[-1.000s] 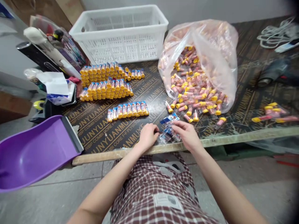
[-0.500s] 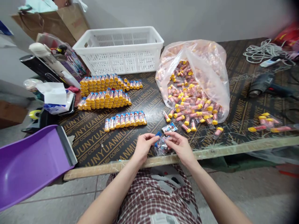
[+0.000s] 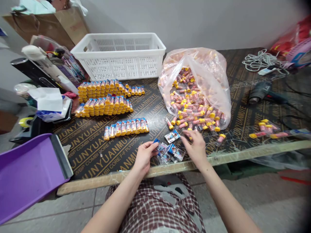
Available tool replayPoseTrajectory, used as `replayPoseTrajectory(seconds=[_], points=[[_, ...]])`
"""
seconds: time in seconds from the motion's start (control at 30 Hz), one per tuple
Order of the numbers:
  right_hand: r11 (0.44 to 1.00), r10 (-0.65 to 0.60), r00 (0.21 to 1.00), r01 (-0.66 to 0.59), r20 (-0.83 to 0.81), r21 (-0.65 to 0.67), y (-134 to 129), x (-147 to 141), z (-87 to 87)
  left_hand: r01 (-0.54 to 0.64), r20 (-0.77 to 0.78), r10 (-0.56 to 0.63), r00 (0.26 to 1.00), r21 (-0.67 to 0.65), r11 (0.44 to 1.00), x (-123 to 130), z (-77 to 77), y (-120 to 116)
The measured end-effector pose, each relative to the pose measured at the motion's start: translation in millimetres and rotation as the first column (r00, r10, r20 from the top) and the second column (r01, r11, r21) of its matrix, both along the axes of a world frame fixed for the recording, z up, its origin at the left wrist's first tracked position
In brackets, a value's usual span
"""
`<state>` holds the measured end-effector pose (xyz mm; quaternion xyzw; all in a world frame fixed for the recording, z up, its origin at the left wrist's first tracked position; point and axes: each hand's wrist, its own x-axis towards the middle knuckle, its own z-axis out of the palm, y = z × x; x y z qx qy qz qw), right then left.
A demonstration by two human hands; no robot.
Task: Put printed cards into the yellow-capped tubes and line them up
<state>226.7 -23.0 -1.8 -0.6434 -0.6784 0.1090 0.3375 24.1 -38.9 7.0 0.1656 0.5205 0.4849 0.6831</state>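
Observation:
My left hand (image 3: 145, 156) pinches a small printed plastic sleeve (image 3: 156, 141) with a blue edge. Several more clear and blue sleeves (image 3: 175, 152) lie loose just right of it, and another sleeve (image 3: 172, 136) is flat behind them. At the front edge of the pile of yellow-capped tubes (image 3: 194, 108), my right hand (image 3: 195, 147) has its thumb and fingers around a tube (image 3: 190, 138), mostly hidden by the hand. The pile of pink-filled tubes spills from a clear plastic bag (image 3: 220, 87). A row of sleeved tubes (image 3: 126, 127) lies left of the hands.
Stacked sleeved tubes (image 3: 104, 105) lie before a white basket (image 3: 119, 64). A purple dustpan (image 3: 26, 174) overhangs the front left. To the right are a heat gun (image 3: 259, 92), a white cord (image 3: 262, 61) and loose tubes (image 3: 264, 127). A wooden strip (image 3: 165, 168) edges the table.
My right hand has left the sleeves and moved up and right to the tubes. My left hand keeps a sleeve and has drawn slightly left. The view has shifted slightly.

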Motion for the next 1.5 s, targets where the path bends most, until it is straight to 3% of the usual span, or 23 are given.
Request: replayPoseTrajectory(seconds=[0.07,0.1,0.2,0.27,0.37,0.43,0.53,0.67,0.77,0.9,1.07,1.27,1.4,1.5], points=[[0.996,-0.081,0.945,0.084,0.317,0.007,9.0,21.6,-8.1,0.005,0.05,-0.004,0.999,-0.03,1.0,-2.1,0.0,0.8],[0.996,-0.086,0.918,0.094,0.386,-0.002,11.9,29.7,-12.1,0.012,0.066,-0.009,0.998,-0.043,0.999,-2.8,-0.1,0.9],[0.998,-0.05,0.911,0.062,0.41,-0.017,12.7,39.5,-18.8,0.02,0.082,-0.016,0.997,-0.053,0.998,-3.6,-1.2,0.8],[0.999,-0.049,0.954,0.044,0.295,0.021,7.8,35.2,-15.6,-0.002,0.083,0.006,0.997,-0.05,0.999,-3.9,-2.0,0.9],[0.999,-0.028,0.992,0.032,-0.127,0.033,-5.4,17.8,-0.7,-0.044,0.098,0.049,0.994,-0.056,0.997,-5.9,-2.4,2.2],[0.998,0.025,0.919,-0.045,-0.394,-0.041,-16.7,2.1,10.9,-0.072,0.1,0.077,0.992,-0.058,0.996,-8.1,-2.0,3.9],[0.984,0.102,0.84,-0.166,-0.533,-0.072,-34.1,-21.5,22.4,-0.124,0.083,0.129,0.988,-0.059,0.991,-12.1,-1.1,7.0],[0.989,0.148,0.877,-0.117,-0.457,0.095,-50.1,-41.5,22.5,-0.23,0.091,0.239,0.967,-0.104,0.968,-17.9,0.0,9.6],[0.959,0.205,0.917,-0.117,-0.342,0.259,-53.9,-47.6,18.3,-0.281,0.118,0.296,0.948,-0.132,0.951,-20.2,0.8,9.6],[0.879,0.318,0.939,-0.242,-0.127,0.41,-54.7,-52.1,13.1,-0.277,0.15,0.303,0.941,-0.168,0.946,-18.5,1.4,9.0],[0.816,0.44,0.897,-0.386,-0.03,0.43,-58.7,-56.8,3.1,-0.301,0.154,0.329,0.932,-0.176,0.937,-15.1,-1.1,7.6],[0.868,0.457,0.859,-0.374,-0.232,0.327,-57.3,-59.4,0.8,-0.193,0.172,0.192,0.966,-0.01,0.981,-13.0,5.7,0.7],[0.859,0.505,0.809,-0.44,-0.3,0.262,-53.5,-56.7,1.7,-0.115,0.103,0.107,0.989,0.071,0.991,-13.9,13.3,-3.3],[0.842,0.536,0.791,-0.477,-0.295,0.25,-50.3,-52.9,1.1,0.009,0.084,-0.016,0.996,0.083,0.996,-14.9,14.3,-6.4]])
